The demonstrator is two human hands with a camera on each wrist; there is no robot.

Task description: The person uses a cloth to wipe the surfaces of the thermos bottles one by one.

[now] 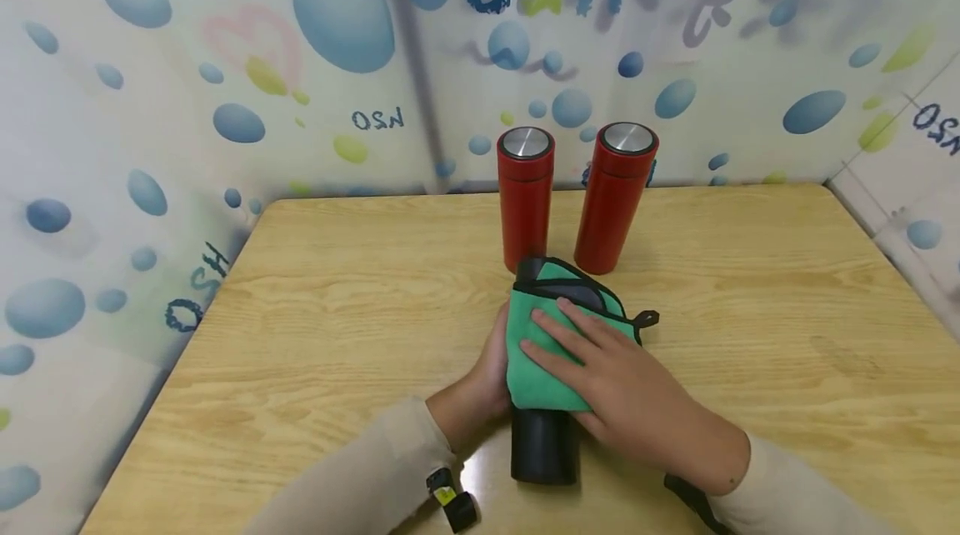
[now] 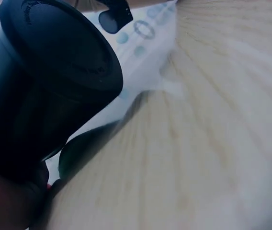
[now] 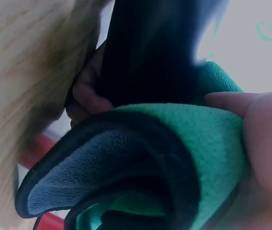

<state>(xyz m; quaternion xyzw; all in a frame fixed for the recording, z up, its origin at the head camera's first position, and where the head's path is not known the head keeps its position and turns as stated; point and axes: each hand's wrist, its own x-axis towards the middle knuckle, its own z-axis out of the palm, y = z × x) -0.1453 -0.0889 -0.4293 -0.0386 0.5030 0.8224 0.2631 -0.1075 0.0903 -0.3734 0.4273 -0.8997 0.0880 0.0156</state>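
Observation:
A black thermos bottle [image 1: 545, 447] lies lengthwise between both hands, its base towards me. From the left side, my left hand [image 1: 489, 368] grips it; the fingers curl under the bottle in the right wrist view, and its round base [image 2: 64, 45] fills the left wrist view's upper left. Draped over the bottle's middle is a green cloth [image 1: 536, 360] with black edging and a grey inner face. My right hand [image 1: 622, 381] presses this cloth from above with fingers spread and nearly straight, while the thumb [image 3: 227, 100] lies along the bottle's right side.
Two red thermos bottles [image 1: 525, 210] with steel-topped lids stand upright just beyond the black one. The wooden table [image 1: 360, 285] ends at a wall [image 1: 450, 102] patterned with blue dots. A dark strap [image 1: 452, 502] hangs by the left sleeve.

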